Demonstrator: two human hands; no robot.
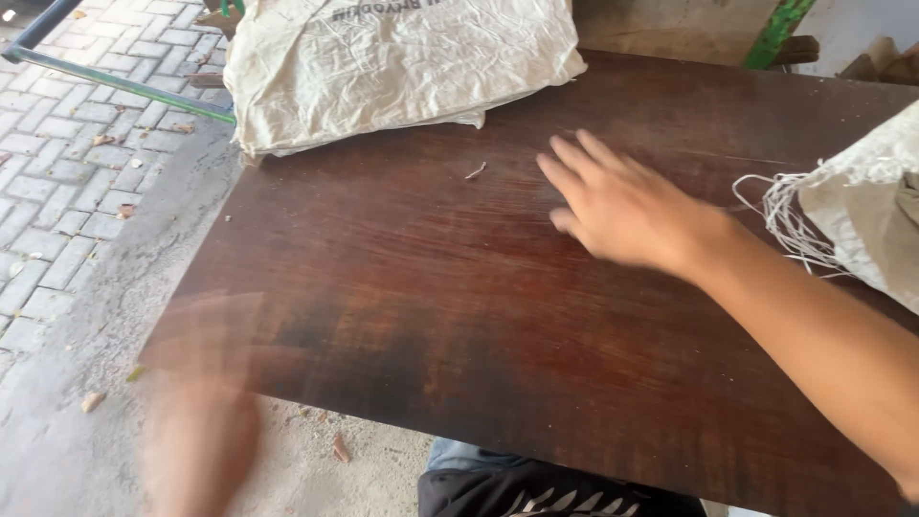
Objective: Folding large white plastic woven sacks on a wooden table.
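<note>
Dark brown board (459, 316), long axis left to right under me: my right hand (622, 206) flat on its far middle, fingers (574, 158) spread, empty; left hand (201, 421) blurred at its near-left corner, grip unclear; white sack (383, 67) beyond.

Right hand (622, 206) reaches in from the near right, forearm stretched long, palm down, fingers spread and pointing far-left, nothing gripped. Left hand (206, 421) is a blur low at the near left, its shape unreadable.
</note>
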